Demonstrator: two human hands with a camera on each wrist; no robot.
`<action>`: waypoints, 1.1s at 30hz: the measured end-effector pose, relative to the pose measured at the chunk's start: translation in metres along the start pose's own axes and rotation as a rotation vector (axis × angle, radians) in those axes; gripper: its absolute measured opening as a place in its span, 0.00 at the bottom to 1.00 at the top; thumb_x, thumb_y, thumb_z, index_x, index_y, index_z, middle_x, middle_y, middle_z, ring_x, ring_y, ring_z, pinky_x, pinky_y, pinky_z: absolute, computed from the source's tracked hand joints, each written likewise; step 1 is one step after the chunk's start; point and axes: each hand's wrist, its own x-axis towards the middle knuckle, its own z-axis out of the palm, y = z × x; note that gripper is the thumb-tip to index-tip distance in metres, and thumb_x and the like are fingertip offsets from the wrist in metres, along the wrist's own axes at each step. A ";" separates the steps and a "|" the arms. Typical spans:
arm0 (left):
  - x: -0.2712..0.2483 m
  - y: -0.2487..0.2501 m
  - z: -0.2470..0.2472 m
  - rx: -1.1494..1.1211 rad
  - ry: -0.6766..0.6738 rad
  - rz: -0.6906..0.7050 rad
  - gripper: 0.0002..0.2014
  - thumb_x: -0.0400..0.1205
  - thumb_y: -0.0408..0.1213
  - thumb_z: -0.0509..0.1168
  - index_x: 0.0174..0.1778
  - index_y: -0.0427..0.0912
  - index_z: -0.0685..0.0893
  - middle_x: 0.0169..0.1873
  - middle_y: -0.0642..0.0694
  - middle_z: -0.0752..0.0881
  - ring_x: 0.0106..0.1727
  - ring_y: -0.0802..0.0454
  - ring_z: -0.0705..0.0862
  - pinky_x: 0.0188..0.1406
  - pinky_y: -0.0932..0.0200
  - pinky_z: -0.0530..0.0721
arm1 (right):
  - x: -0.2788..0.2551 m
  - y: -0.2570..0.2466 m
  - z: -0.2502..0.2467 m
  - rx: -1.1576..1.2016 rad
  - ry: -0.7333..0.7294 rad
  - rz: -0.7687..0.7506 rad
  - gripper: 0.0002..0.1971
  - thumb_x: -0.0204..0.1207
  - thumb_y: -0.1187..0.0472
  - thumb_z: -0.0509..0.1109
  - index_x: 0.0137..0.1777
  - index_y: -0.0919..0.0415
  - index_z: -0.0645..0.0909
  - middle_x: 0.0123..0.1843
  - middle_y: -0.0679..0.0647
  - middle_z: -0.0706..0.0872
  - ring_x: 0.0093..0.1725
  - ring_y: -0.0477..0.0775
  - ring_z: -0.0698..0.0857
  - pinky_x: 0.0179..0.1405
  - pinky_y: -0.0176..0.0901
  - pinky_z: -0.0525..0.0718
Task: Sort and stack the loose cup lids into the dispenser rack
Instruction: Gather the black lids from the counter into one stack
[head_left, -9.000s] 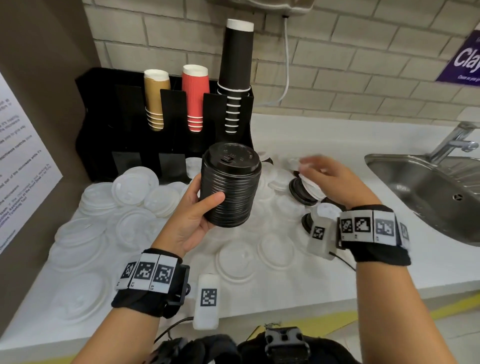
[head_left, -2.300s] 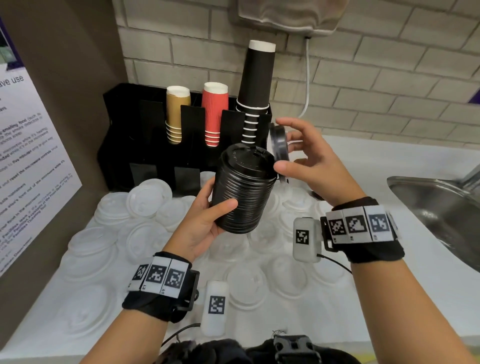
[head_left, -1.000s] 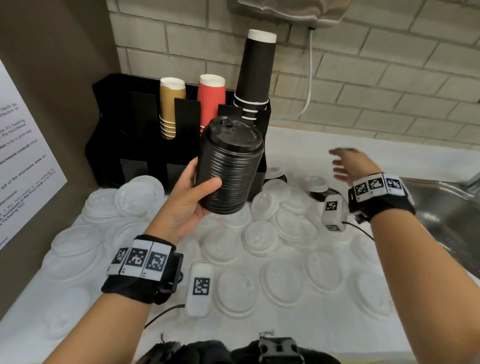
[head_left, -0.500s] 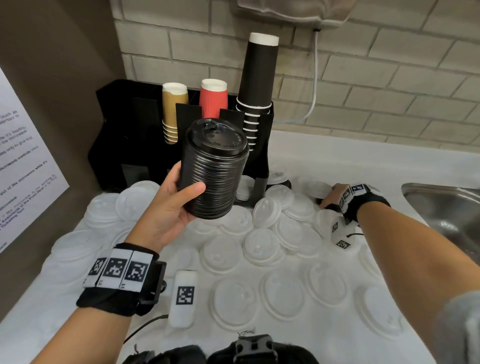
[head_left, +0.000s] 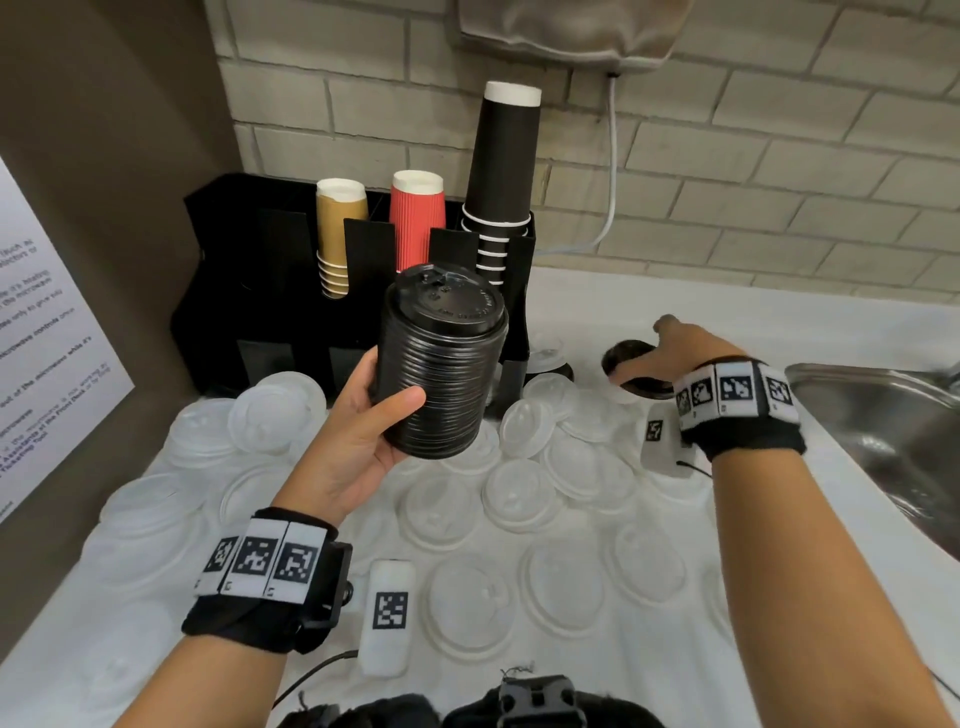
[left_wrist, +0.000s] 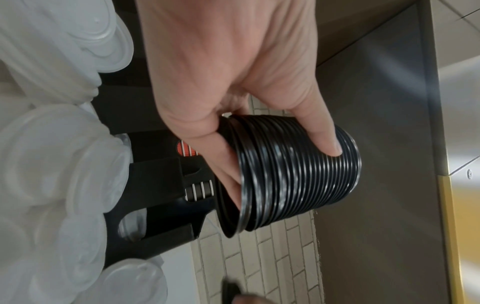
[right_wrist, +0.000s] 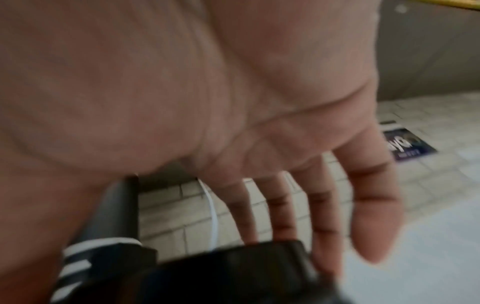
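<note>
Upright, paper cups fill the black rack

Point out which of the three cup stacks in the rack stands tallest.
The black cup stack, at the right end of the rack. It rises well above the tan stack and the red stack beside it.

The dispenser rack stands at the back left of the surface, against the wall, with three cup stacks in its slots. Loose lids lie spread before it. The left hand holds a lid stack above them, in front of the rack. The right hand is over a lid right of the rack. The sink lies at far right.
</note>
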 end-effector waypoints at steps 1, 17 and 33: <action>-0.001 -0.001 0.001 -0.003 -0.002 -0.006 0.43 0.54 0.45 0.87 0.67 0.50 0.79 0.59 0.48 0.89 0.61 0.49 0.87 0.47 0.56 0.88 | -0.008 -0.005 0.000 0.149 -0.033 -0.051 0.43 0.63 0.43 0.79 0.75 0.58 0.66 0.61 0.57 0.81 0.55 0.59 0.82 0.44 0.44 0.76; -0.014 -0.013 0.002 0.011 0.003 -0.063 0.34 0.70 0.32 0.71 0.74 0.48 0.74 0.59 0.45 0.88 0.60 0.48 0.87 0.50 0.55 0.88 | -0.136 -0.073 0.017 1.091 0.117 -0.717 0.33 0.63 0.45 0.77 0.69 0.43 0.74 0.58 0.48 0.80 0.55 0.46 0.82 0.50 0.43 0.85; -0.021 -0.013 0.001 0.066 -0.030 -0.070 0.43 0.61 0.40 0.79 0.75 0.50 0.74 0.58 0.46 0.88 0.60 0.47 0.87 0.46 0.55 0.87 | -0.154 -0.097 0.019 0.887 0.159 -0.799 0.14 0.75 0.55 0.74 0.61 0.49 0.85 0.63 0.49 0.80 0.59 0.33 0.79 0.54 0.23 0.74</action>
